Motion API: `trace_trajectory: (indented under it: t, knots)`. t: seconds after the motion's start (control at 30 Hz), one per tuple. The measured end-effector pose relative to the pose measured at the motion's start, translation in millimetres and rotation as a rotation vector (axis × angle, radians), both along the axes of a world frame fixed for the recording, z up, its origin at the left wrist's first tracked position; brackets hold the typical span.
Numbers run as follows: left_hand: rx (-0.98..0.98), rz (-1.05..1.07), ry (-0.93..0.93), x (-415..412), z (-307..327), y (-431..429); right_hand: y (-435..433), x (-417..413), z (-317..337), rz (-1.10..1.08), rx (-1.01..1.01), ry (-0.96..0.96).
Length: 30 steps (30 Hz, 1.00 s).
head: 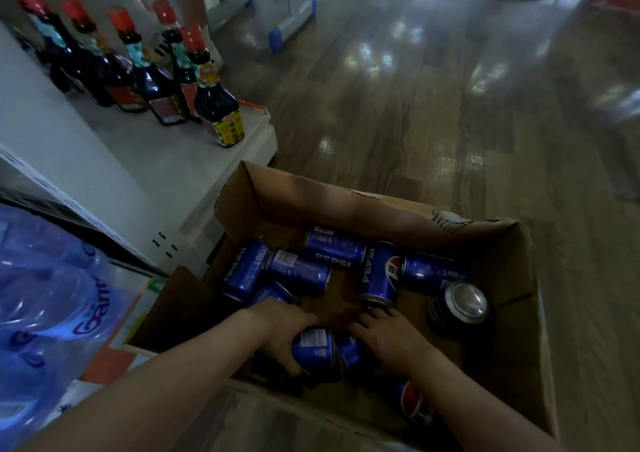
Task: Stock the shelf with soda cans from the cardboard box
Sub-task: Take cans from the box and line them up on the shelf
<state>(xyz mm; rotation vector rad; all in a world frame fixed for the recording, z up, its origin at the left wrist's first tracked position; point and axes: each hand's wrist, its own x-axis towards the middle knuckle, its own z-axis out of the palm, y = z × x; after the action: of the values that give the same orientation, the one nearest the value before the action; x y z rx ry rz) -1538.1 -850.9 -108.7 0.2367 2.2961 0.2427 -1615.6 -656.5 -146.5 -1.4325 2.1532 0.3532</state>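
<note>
An open cardboard box (346, 202) stands on the floor in front of me. Several blue soda cans (332, 247) lie on their sides inside it, and one dark can (459, 308) stands upright at the right. My left hand (277, 330) is wrapped around a blue can (313, 347) near the box's front wall. My right hand (394, 339) lies palm down on another blue can (351, 349) right beside it, with the fingers curled over it. The white shelf (180, 164) is to the left of the box.
Several dark sauce bottles (218, 105) with red caps stand on the white shelf. Large blue water jugs (45, 306) fill the lower left. A person's legs show behind the bottles. Wooden floor (433, 122) stretches ahead and right, with a round stand base at the top.
</note>
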Motion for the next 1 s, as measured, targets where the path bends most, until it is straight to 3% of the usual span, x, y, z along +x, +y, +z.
trace_trajectory:
  t: [0.23,0.4,0.77,1.0]
  knots:
    - [-0.060,0.014,0.168,5,33,-19,-6,-4,33,-0.109,-0.013,0.008]
    - [-0.110,0.036,0.259,12,82,-37,-17,-4,83,-0.167,-0.132,0.065]
    - [-0.200,0.102,0.407,35,250,-61,-48,6,243,-0.179,-0.387,0.164]
    - [-0.402,0.042,0.586,75,359,-65,-55,16,360,-0.094,-0.464,0.303]
